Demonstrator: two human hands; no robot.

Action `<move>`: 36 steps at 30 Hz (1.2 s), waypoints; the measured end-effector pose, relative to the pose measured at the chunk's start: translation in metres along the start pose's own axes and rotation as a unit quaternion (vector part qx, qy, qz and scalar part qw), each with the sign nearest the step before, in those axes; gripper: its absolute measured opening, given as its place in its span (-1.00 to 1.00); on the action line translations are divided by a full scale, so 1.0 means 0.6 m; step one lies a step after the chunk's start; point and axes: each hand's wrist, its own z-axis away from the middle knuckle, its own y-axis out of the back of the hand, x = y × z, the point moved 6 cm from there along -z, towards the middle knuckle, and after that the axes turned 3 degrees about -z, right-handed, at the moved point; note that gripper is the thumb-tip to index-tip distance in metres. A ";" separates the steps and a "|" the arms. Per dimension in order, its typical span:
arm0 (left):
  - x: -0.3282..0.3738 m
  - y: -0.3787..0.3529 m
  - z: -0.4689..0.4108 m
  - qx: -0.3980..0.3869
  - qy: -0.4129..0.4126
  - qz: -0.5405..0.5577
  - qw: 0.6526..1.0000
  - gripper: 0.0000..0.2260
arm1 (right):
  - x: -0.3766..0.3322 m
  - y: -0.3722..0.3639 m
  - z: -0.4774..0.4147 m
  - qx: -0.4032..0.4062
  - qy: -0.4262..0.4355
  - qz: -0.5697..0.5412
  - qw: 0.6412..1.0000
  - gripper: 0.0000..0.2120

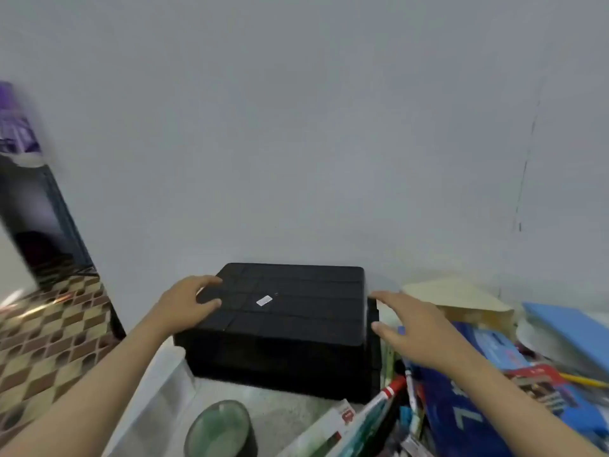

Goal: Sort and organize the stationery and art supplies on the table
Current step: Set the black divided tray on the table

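Observation:
A black plastic box [290,328] with a ribbed lid and a small white sticker stands against the wall at the table's back. My left hand [186,301] rests on the lid's left edge, fingers spread over the top and thumb on the lid. My right hand [405,324] hovers at the box's right side with fingers apart, the fingertips at or just off the lid's right rim. Neither hand holds anything. A heap of stationery [461,390] lies to the right: blue packs, a red box, pens and a yellow pencil.
A round dark-rimmed container [220,430] with a greenish inside sits at the front. A beige paper bag [461,301] and a blue folder [566,331] lie at the right. The table's left edge drops to a patterned tile floor [49,341].

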 end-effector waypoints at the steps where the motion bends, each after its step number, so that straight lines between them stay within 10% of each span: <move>1: -0.023 0.000 0.003 -0.010 0.005 0.003 1.000 -0.61 | -0.008 -0.019 -0.002 -0.019 -0.007 -0.008 1.000 -0.50; 11: -0.150 -0.050 0.015 -0.158 0.008 0.175 0.972 -0.55 | -0.034 -0.136 0.010 -0.055 -0.078 -0.118 0.988 -0.42; 26: -0.171 -0.025 -0.010 -0.012 0.010 0.281 0.959 -0.50 | -0.054 -0.107 -0.003 0.163 -0.102 -0.154 0.969 -0.44; 32: -0.149 0.017 -0.031 0.028 0.020 0.326 0.945 -0.34 | -0.100 -0.080 -0.029 0.075 -0.027 -0.049 0.996 0.13; 36: -0.112 0.036 -0.024 -0.017 -0.055 0.279 0.959 0.00 | -0.089 -0.063 -0.044 0.086 -0.007 0.030 0.996 0.06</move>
